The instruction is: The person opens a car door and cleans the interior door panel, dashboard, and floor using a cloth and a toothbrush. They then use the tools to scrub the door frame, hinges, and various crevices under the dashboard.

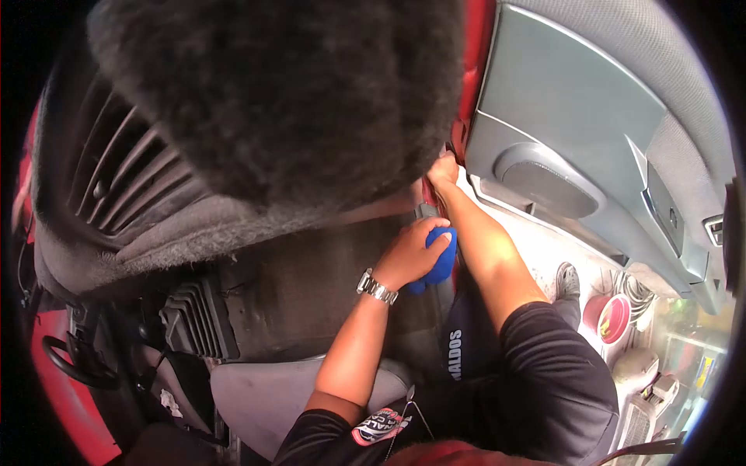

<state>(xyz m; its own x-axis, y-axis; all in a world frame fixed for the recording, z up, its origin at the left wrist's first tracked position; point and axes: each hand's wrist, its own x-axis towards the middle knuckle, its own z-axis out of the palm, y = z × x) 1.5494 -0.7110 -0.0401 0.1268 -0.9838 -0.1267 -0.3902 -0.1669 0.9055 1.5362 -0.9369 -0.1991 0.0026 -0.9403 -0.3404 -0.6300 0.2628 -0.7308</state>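
Note:
My left hand [413, 252], with a metal watch on the wrist, grips a soft blue cloth [442, 260] near the inner edge of the door opening. Its thumb lies over the cloth, which is bunched under the palm. Farther forward, my right hand [444, 168] is closed at the red door frame [460, 133], close to the open door's hinge side. Its fingertips are partly hidden there. A dark floor mat [303, 279] lies to the left of the cloth.
A fuzzy dark dashboard cover [287, 93] fills the upper view. The grey door panel [567, 93] stands open at the right. At lower left are a gear lever boot [200, 320] and a grey seat [268, 404]. Outside, a pink bucket [608, 318] stands beside coiled hose [639, 299].

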